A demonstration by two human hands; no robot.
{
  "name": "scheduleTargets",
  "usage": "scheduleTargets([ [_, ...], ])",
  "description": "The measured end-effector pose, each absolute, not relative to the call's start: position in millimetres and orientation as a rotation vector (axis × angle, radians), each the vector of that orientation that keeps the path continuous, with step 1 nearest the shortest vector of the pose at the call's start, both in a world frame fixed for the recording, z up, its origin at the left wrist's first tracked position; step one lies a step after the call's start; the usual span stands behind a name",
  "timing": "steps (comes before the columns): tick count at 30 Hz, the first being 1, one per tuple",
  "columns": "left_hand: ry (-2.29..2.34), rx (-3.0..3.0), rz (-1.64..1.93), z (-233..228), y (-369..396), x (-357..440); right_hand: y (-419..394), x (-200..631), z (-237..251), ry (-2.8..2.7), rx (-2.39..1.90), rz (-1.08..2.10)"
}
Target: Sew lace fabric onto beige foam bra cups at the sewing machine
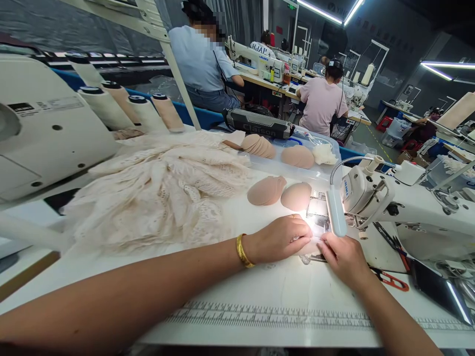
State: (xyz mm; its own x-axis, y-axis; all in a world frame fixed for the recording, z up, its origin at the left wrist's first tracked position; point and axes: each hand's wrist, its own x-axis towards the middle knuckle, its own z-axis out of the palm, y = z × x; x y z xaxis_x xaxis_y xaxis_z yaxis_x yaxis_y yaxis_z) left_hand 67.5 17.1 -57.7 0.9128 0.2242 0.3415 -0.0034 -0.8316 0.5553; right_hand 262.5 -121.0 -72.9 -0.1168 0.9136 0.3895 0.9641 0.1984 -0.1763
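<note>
Under the bright lamp, my left hand [284, 239] is closed in a pinch on a small pale beige fabric piece [305, 247]. Fingertips of my right hand [343, 257] pinch the same piece from the other side. Both hands are close together beside the needle area of a white sewing machine [404, 198]. Glare and my fingers hide much of the fabric. Just beyond my left hand lie a single beige bra cup [296, 196] and a small stack of bra cups [266, 191].
Crumpled cream lace [163, 193] covers the table's left part. A clear plastic tray [256, 165] with more cups stands behind. Red-handled scissors [393, 281] and a dark phone-like device [440, 289] lie at right. Thread cones [107, 106] stand back left. People sew farther off.
</note>
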Motion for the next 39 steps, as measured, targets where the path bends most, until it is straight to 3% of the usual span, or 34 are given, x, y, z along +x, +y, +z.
scheduleTargets([
  [6,0.026,2.673,0.561,-59,13,65,-133,284,-67,-2.073,-1.816,-0.553],
  [16,-0.126,3.072,0.745,-62,3,64,-135,271,-57,-2.188,-1.636,-0.094],
  [27,-0.086,3.179,0.838,-65,-1,70,-136,273,-59,-2.372,-1.523,-0.153],
  [39,-0.109,3.041,0.671,-67,2,71,-136,272,-59,-2.353,-1.57,-0.099],
])
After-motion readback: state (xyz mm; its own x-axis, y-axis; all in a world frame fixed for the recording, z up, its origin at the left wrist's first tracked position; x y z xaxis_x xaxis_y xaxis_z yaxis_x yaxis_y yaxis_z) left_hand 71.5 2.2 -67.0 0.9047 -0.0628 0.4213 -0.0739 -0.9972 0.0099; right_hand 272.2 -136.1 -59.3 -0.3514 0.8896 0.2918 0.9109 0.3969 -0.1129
